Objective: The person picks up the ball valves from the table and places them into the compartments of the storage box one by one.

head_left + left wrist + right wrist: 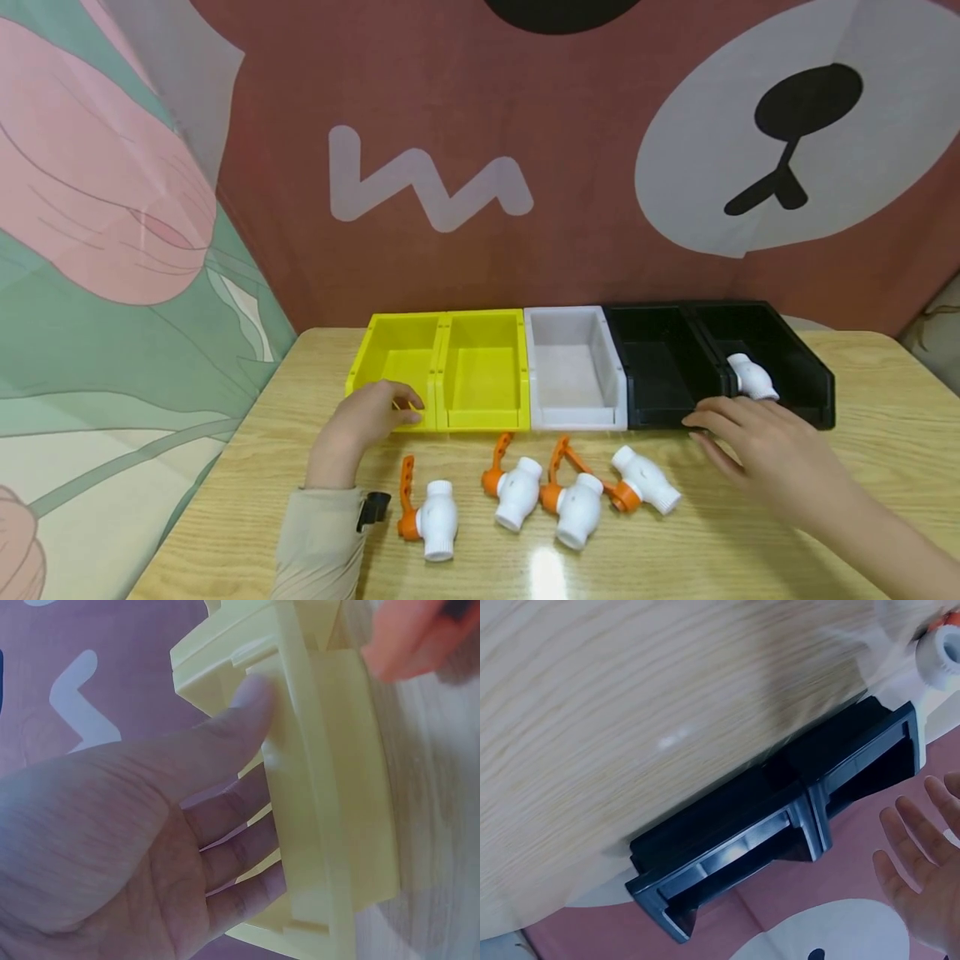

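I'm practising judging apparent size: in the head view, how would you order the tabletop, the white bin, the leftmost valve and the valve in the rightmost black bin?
1. Tabletop
2. White bin
3. Leftmost valve
4. Valve in the rightmost black bin; farther from the camera, so true valve sizes may match

White valves (439, 521) with orange handles (407, 498)

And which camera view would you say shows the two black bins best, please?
The head view: it looks down into both black bins, revealing the white valve in one. The right wrist view shows mainly their fronts; the left wrist view shows neither.
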Motion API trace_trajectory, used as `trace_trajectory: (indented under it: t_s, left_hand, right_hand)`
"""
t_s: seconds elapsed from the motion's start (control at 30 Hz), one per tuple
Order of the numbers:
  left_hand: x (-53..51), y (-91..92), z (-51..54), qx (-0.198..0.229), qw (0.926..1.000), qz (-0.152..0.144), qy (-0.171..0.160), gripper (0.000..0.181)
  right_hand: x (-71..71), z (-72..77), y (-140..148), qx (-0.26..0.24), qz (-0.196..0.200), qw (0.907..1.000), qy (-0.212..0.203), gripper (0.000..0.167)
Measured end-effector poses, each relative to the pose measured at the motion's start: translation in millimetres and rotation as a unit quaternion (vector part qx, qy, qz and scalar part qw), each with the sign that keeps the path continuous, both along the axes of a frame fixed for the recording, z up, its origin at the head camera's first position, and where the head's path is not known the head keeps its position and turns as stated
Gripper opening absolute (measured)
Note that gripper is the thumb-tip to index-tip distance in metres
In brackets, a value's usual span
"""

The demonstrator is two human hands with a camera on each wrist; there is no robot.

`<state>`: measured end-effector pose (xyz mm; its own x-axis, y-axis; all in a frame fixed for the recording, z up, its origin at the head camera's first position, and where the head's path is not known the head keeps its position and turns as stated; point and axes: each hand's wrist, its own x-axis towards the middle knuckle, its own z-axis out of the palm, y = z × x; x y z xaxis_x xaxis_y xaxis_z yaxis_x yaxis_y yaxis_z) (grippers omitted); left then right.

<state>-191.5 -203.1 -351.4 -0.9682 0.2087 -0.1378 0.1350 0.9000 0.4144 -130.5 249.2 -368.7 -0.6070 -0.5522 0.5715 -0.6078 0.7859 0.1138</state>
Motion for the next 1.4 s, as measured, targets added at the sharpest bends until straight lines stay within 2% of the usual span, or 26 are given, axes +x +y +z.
trace_trajectory:
  t_s: [0.47, 0.6, 0.77, 1.0, 1.2, 1.4]
  left_hand:
    - [0.1, -1.6, -0.9, -0.002, 1.0, 0.003, 0.003, 0.013]
    - [0.4, -1.1, 0.3, 0.001, 1.0, 0.003, 0.002, 0.012]
    - [0.7, -1.0, 1.2, 0.002, 1.0, 0.003, 0.0, 0.013]
    - [-0.4, -0.6, 0.0, 0.005, 1.0, 0.004, -0.005, 0.013]
    - [-0.6, 1.4, 0.9, 0.005, 0.9999, 0.009, -0.004, 0.013]
    - [2.0, 0.7, 2.5, 0.002, 0.9999, 0.015, -0.002, 0.011]
  right_hand:
    - [4.4, -6.8, -16.6, 0.002, 0.029, 0.9995, -0.01, 0.063]
    - [4.9, -9.8, -20.8, 0.0, 0.04, 0.999, -0.02, 0.053]
    - [7.4, -13.3, -28.0, 0.004, 0.045, 0.9983, -0.036, 0.05]
    - [12.8, -15.6, -38.6, 0.031, 0.028, 0.9954, -0.086, 0.031]
    - [15.1, -16.8, -44.0, 0.043, 0.012, 0.9887, -0.143, 0.043]
    - [13.0, -21.2, -47.8, 0.054, 0.03, 0.984, -0.167, 0.054]
